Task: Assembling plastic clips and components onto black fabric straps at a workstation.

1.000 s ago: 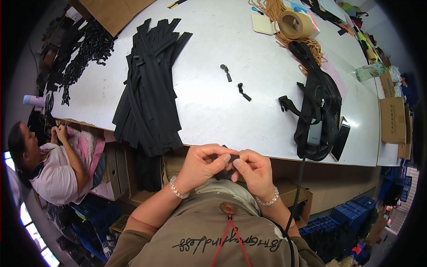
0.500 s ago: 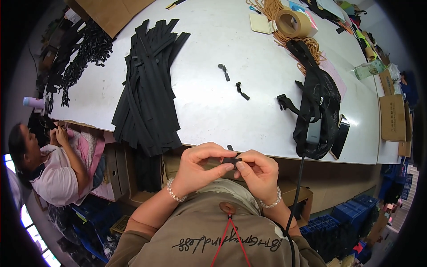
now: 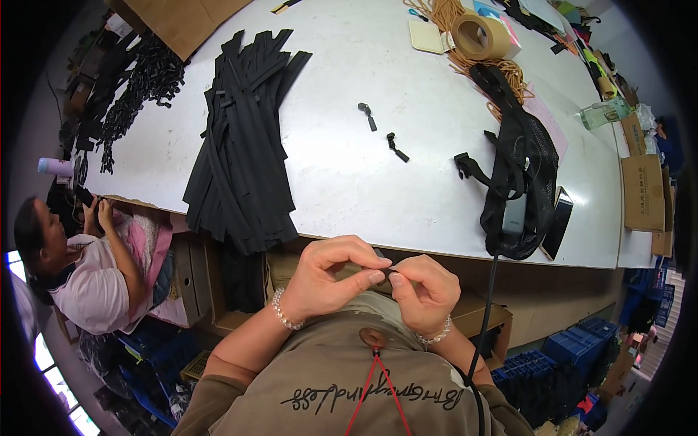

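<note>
In front of my body, just off the table's near edge, both hands meet at a small black strap piece [image 3: 390,270]. My left hand [image 3: 329,275] pinches it between thumb and fingers. From the other side, my right hand [image 3: 427,289] grips it with thumb and forefinger. Fingertips cover most of the piece, so its exact shape is hidden. Beyond my hands, two small black clips with short tabs lie on the white table: one clip [image 3: 368,116] farther off, the other clip [image 3: 397,147] a bit nearer and to the right.
A heap of black straps [image 3: 243,145] spreads over the table's left side, hanging past its edge. On the right lie a black mesh bag [image 3: 534,156], a phone [image 3: 558,221] and a tape roll [image 3: 476,38] beside tan cords. A co-worker [image 3: 102,283] sits at left.
My hands have shifted slightly, the right a little lower and to the right. Less of the black strap piece shows between the fingers. The co-worker's hands have moved a little.
</note>
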The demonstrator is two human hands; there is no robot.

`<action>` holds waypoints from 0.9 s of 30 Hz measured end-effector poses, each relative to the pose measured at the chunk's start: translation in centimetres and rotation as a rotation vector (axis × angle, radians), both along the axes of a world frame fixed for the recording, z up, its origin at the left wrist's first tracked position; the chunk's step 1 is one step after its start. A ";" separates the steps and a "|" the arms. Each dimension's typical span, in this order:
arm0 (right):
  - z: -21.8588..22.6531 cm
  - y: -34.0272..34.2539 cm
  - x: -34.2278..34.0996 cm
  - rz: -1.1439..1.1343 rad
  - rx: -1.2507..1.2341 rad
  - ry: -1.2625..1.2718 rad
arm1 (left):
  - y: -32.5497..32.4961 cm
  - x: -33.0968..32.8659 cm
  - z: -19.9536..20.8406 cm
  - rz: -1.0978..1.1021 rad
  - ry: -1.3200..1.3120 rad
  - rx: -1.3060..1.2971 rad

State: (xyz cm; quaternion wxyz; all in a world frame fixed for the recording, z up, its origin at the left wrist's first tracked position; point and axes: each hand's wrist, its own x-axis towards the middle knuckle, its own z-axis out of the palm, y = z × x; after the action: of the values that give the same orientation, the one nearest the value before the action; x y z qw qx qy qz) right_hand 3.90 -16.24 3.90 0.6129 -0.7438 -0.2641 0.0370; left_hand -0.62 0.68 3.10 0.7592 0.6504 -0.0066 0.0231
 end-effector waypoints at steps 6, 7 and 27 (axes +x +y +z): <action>-1.0 0.0 -1.3 -0.088 0.073 0.150 | -0.2 -0.1 -0.1 -0.037 0.013 0.047; -1.4 -0.1 -1.6 -0.112 0.080 0.223 | -0.2 -0.1 -0.1 -0.052 0.039 0.094; -9.9 -1.2 -2.3 -0.125 0.233 0.928 | -2.7 -2.3 -8.8 0.181 0.636 -0.317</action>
State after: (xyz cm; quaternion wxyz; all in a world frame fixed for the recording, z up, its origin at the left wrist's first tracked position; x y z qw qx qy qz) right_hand 1.58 -17.43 -5.97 0.7463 -0.5897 0.0800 0.2982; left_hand -2.94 -1.99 -5.66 0.8096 0.4972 0.2910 -0.1126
